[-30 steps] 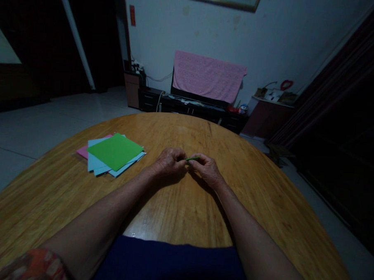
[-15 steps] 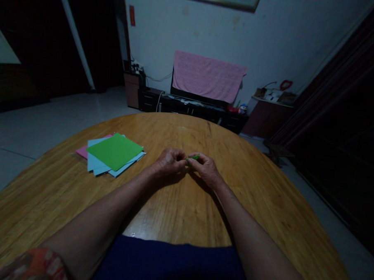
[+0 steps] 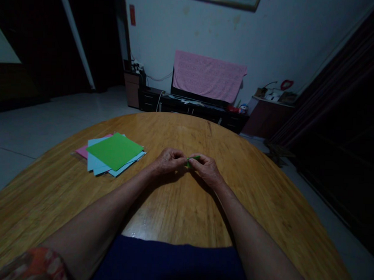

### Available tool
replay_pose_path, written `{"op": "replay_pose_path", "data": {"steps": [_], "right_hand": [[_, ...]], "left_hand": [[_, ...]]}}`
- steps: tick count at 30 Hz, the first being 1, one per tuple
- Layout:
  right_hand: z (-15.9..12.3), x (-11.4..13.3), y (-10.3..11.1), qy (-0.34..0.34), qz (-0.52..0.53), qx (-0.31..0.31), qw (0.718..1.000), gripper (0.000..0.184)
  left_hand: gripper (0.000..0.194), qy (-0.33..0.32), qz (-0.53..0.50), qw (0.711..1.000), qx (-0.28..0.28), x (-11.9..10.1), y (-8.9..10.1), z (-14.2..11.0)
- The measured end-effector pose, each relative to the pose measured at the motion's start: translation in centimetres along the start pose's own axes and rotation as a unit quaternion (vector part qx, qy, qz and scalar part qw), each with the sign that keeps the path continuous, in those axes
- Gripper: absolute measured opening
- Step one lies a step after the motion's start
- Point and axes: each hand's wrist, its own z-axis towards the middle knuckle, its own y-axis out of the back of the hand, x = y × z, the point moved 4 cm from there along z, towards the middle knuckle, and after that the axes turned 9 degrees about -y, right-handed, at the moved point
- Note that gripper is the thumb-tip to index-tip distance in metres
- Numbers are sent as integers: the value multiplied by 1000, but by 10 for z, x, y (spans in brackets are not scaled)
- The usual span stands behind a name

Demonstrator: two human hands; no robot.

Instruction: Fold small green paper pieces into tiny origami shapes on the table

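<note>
Over the middle of the round wooden table [image 3: 184,206], a small piece of folded green paper [image 3: 195,157] sits between my two hands. My left hand [image 3: 171,160] is closed, its thumb and finger pinching the paper's left side. On the right side, my right hand [image 3: 206,169] pinches the same paper between thumb and fingers. Most of the paper is covered by my fingers, so its full shape is hidden. To the left lies a fanned stack of paper, with a green square sheet [image 3: 115,150] on top of light blue sheets [image 3: 94,163] and a pink sheet [image 3: 81,151].
Beyond the table's far edge stands a low black cabinet [image 3: 150,100] bearing a screen draped with a pink cloth [image 3: 208,77]. A side cabinet [image 3: 267,118] with small items is at the right. Dark curtains [image 3: 326,76] hang beyond it.
My fingers have shifted slightly on the green paper, and a little more of it shows between them. The paper stack has stayed in place.
</note>
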Motion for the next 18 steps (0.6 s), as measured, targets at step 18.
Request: {"op": "replay_pose_path", "data": {"steps": [18], "right_hand": [[2,-5,-3,-98,70,-46,992,16]], "left_hand": [[22,84,-14,996,9,17,5,17]]}}
